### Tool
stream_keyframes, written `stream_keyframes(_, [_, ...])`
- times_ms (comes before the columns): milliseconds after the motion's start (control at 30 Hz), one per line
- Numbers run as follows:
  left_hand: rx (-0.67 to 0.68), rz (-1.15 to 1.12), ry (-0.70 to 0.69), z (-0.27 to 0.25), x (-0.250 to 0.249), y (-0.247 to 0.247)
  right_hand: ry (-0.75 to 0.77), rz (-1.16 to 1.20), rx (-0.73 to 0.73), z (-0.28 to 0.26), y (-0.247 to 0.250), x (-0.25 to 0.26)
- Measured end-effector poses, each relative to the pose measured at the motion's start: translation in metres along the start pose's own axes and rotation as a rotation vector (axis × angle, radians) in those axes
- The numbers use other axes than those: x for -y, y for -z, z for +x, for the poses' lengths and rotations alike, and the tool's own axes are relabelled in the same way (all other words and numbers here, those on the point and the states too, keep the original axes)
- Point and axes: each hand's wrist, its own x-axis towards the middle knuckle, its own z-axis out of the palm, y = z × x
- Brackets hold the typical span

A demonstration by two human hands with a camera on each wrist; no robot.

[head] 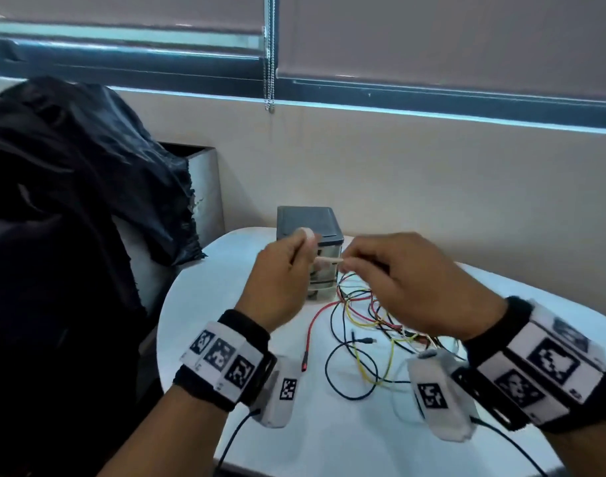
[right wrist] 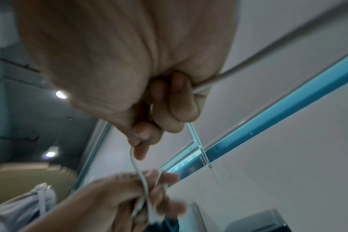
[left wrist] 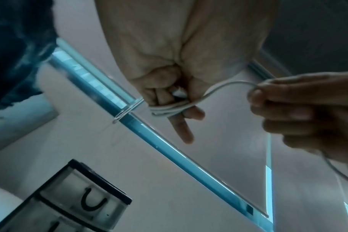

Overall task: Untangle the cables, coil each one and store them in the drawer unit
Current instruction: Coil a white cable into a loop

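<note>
My left hand [head: 288, 266] is raised in front of the drawer unit [head: 310, 235], with a white cable [left wrist: 215, 92] wound in loops around its two extended fingers [left wrist: 181, 125]. My right hand [head: 398, 280] pinches the same white cable [right wrist: 139, 171] close by and holds it taut toward the left hand [right wrist: 129, 196]. The free length runs out past my right palm. Below the hands, a tangle of red, yellow, green and black cables [head: 367, 315] lies on the white table [head: 226, 304]. A black cable shows inside a clear drawer [left wrist: 93, 202].
A dark cloth-covered chair [head: 71, 201] stands at the left edge of the table. A window blind with a bead chain [head: 270, 63] hangs behind. A red cable end [head: 306, 352] and a black loop [head: 350, 373] lie nearer me on the table.
</note>
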Motion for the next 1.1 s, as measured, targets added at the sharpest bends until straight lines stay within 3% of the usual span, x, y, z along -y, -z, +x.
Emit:
stream_keyframes(67, [0.158,-0.06,0.006,-0.006,-0.002,-0.005,-0.026,0.055,-0.107,0.007,0.007,-0.012])
stream_keyframes(167, [0.277,-0.478,0.175,-0.013,-0.007,-0.009,-0.092,0.159,-0.19,0.017,0.003,-0.04])
stream_keyframes(300, [0.253,-0.884,0.265,-0.013,-0.01,-0.009,-0.171,0.282,-0.252,0.029,-0.017,-0.077])
stream_keyframes(567, [0.133,-1.128,0.333,0.0,-0.007,0.0,-0.214,0.128,-0.284,0.045,-0.043,-0.117])
stream_keyframes(633, [0.104,-1.277,0.317,0.004,-0.009,0.008,-0.224,0.062,-0.198,0.042,-0.051,-0.115])
stream_keyframes(733, [-0.02,-1.398,0.295,0.013,-0.004,0.017,-0.155,-0.026,0.103,0.023,-0.077,-0.086])
stream_keyframes(800, [-0.098,-1.301,0.321,0.014,0.008,0.017,-0.045,0.008,0.239,0.001,-0.083,-0.053])
stream_keyframes(900, [-0.111,-0.923,0.327,0.002,0.032,0.003,0.033,0.147,0.289,-0.026,-0.07,-0.018])
stream_keyframes(967, [-0.047,-0.676,0.297,-0.009,0.041,-0.012,0.016,0.209,0.263,-0.031,-0.065,-0.012])
stream_keyframes(1100, [0.165,-0.268,0.139,-0.029,0.051,-0.031,-0.075,0.317,0.066,-0.025,-0.069,-0.031])
